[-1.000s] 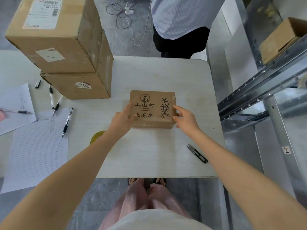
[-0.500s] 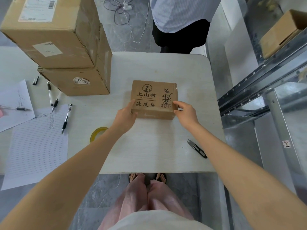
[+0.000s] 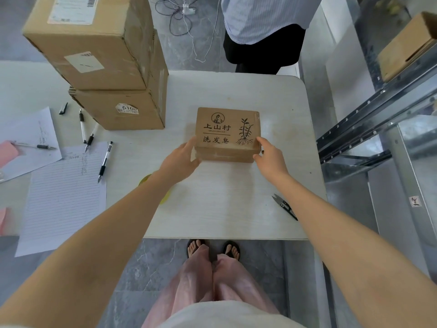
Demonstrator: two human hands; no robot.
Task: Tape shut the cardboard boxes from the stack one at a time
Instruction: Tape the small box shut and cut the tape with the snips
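Pale wood-grain tabletop (image 3: 236, 209) below, grey stone floor past its near edge, metal shelving (image 3: 378, 110) off at 3 o'clock. Lying flat near the table's middle: small brown cardboard box with black printed lettering and a plant drawing (image 3: 228, 129). Grasped at both near corners. Left hand (image 3: 182, 159) wrapped round the 7 o'clock corner, thumb up at the top edge. Right hand (image 3: 269, 157) pinching the 5 o'clock corner, one finger on the top edge, thumb against the front face. Well apart at 10 o'clock, a stack of two large plain cardboard boxes (image 3: 113, 67).

Likely troubles, as a judgement only:
- Could slide or turn on so smooth a top once one hand lets go to fetch tape.
- Under the left forearm at 8 o'clock, a yellowish roll of tape (image 3: 163, 200), apt to be dragged or flicked away by a careless lift of that arm.
- At 5 o'clock, just beside the right forearm and near the table edge, small black thread snips (image 3: 285, 207), easily swept off, with sandalled feet right below.
- Tall stack open to a knock when reaching for the next box.

Hard to make out:
- Cannot tell whether the top seam already carries tape; a glossy patch at the right edge, nothing certain.
- Far side and underside hidden.
- Left fingertips out of sight against the box's side.
- Most of the tape roll covered by the arm.
- Second person in a striped shirt (image 3: 260, 20) at 12 o'clock, cut off by the top edge.
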